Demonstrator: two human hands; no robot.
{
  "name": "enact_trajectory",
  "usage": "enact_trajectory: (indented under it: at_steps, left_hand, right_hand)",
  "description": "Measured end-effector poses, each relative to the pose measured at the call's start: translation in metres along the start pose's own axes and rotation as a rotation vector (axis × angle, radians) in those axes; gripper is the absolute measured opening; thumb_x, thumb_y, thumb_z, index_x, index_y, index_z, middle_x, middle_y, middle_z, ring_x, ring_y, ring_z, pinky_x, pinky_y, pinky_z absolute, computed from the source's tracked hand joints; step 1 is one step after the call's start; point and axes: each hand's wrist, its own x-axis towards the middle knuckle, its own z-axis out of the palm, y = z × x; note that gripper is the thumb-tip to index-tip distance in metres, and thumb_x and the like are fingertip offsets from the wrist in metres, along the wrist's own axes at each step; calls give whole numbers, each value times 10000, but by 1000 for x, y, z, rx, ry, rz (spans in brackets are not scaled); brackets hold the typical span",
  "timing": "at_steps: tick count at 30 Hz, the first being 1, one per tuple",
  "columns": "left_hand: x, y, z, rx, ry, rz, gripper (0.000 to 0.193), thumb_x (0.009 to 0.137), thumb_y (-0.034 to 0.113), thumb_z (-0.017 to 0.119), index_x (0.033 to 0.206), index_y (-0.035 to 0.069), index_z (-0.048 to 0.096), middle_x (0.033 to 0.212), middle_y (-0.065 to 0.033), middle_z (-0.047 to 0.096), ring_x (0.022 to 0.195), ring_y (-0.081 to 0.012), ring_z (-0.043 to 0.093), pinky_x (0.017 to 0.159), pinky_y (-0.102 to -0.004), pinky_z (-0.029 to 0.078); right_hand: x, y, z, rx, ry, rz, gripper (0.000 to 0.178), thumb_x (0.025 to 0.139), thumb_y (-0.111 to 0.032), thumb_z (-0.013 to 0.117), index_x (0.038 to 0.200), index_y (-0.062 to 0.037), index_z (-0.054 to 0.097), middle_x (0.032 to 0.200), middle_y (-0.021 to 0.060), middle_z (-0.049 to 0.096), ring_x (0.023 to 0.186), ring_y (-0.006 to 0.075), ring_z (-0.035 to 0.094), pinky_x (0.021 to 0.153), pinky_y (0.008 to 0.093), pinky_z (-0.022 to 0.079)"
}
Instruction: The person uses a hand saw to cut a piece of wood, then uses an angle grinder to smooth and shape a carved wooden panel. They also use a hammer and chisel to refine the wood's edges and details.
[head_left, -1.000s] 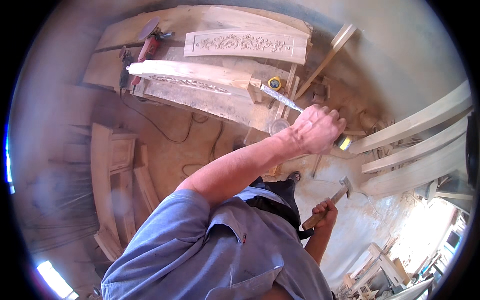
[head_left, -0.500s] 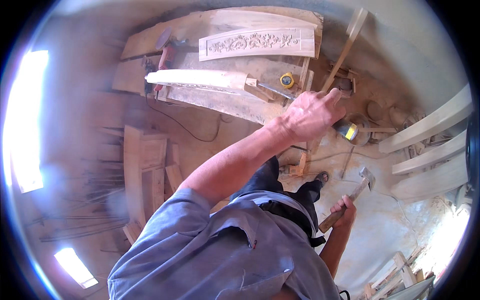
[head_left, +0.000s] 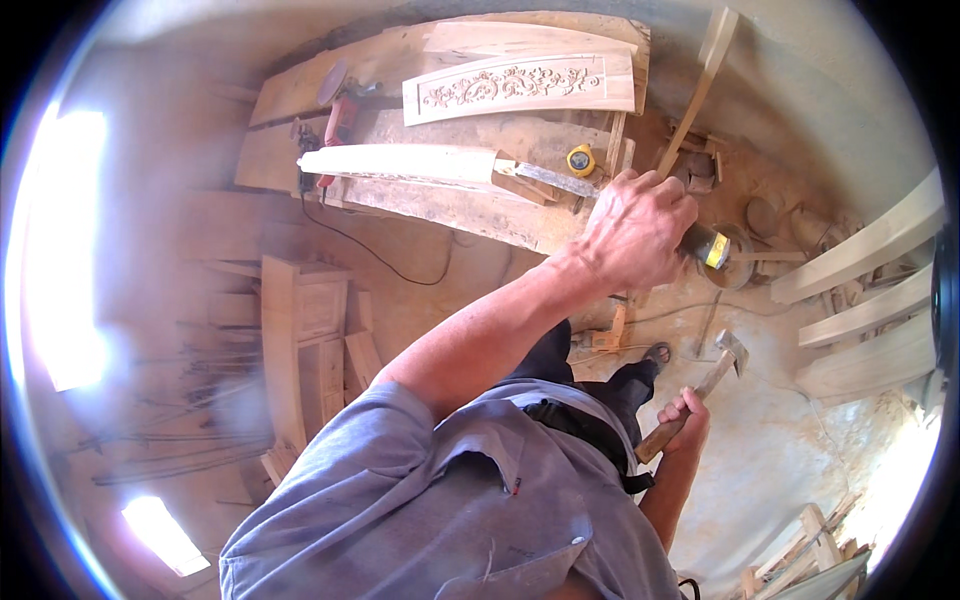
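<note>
My left hand (head_left: 638, 232) is closed round the dark handle of a chisel (head_left: 562, 181), whose yellow-banded butt sticks out past my fist. The wide steel blade reaches left to the stepped end of a long pale wooden piece (head_left: 400, 160) on the workbench (head_left: 450, 212); whether the edge touches the wood, I cannot tell. Lower right, my right hand (head_left: 685, 420) grips a hammer (head_left: 716, 374) by its wooden handle, its metal head tilted up and away from the chisel.
Behind the piece lies a carved wooden panel (head_left: 520, 86). A yellow tape measure (head_left: 581, 160) and a red power tool (head_left: 340, 120) sit on the bench, with a cord hanging down. Curved boards (head_left: 862, 250) lean at right; a wooden frame (head_left: 285, 350) stands at left. An orange tool (head_left: 609, 331) rests on the floor.
My left hand's fingers have wrapped more fully round the chisel handle, and its butt has shifted slightly right and up. The blade now shows broader. My right hand and the hammer have barely moved.
</note>
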Motion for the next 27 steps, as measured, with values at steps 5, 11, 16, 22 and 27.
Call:
enact_trajectory:
  at_steps: [5,11,16,22,27]
  left_hand:
    - [4,0,7,30,4,-38,338,592,210,764,845,48,608,896,-118,608,912,-337,628,796,-474,501]
    - [3,4,5,63,-4,-54,394,575,186,807,884,51,603,916,-116,608,927,-335,628,812,-470,502]
    - [5,4,8,103,52,-47,427,577,171,830,909,56,587,926,-115,613,932,-334,630,812,-469,503]
    - [9,1,9,77,31,-104,406,602,157,828,904,69,571,873,-108,627,873,-343,658,751,-469,515]
    - [10,-4,12,94,103,-82,341,634,153,806,870,84,569,805,-93,626,801,-333,667,735,-464,523]
  right_hand:
    - [-1,-6,9,-27,-39,-30,132,928,-186,665,967,-141,546,692,-37,478,534,110,445,515,302,386]
    - [0,-13,14,-17,-5,-41,155,918,-154,677,992,-128,543,703,-7,496,534,141,459,514,331,405]
    - [-2,-14,16,-54,-7,-78,138,927,-173,669,981,-139,547,693,-19,492,531,127,461,502,319,404]
    - [-24,-33,40,-203,4,-503,150,957,-191,632,873,-113,535,676,-19,473,529,128,454,510,313,389]
    - [-61,-69,110,181,-189,-885,171,967,-127,601,815,-74,545,604,16,504,513,138,472,548,294,413]
